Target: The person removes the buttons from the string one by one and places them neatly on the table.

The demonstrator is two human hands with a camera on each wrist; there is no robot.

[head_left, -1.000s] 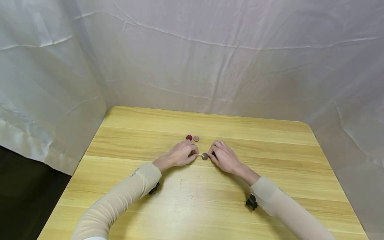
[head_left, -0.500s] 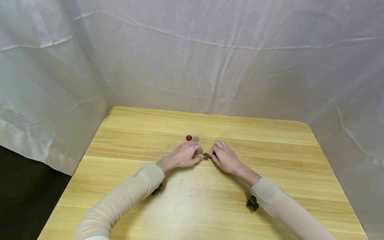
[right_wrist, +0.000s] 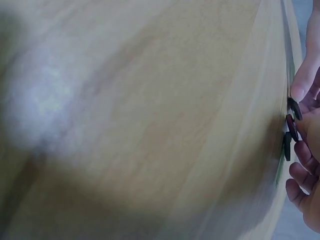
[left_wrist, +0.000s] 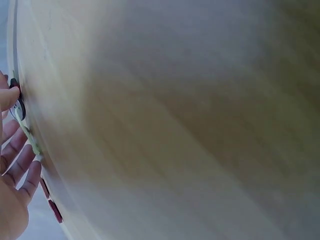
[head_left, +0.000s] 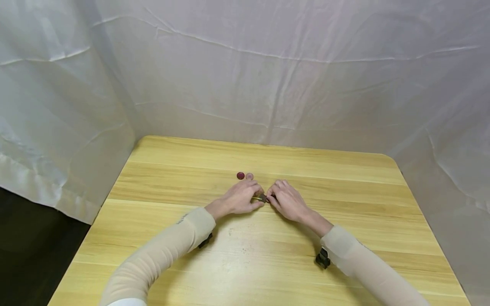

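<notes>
Centrally, mid-bench: both hands meet over one small dark button.
Left hand: fingertips pinch a thin pale strand, lying left-right, its end at the button.
Right hand: fingers curled, pinching the button's right edge.
Nearer hand: neither; button touches both.
Far side: two red buttons, just beyond the left hand.

The left hand has slid right along the bench, closing the gap to the right hand. Its fingertips now meet the right hand's over the grey button (more exposed a second ago), which is largely covered. The left forearm has moved right too.
</notes>
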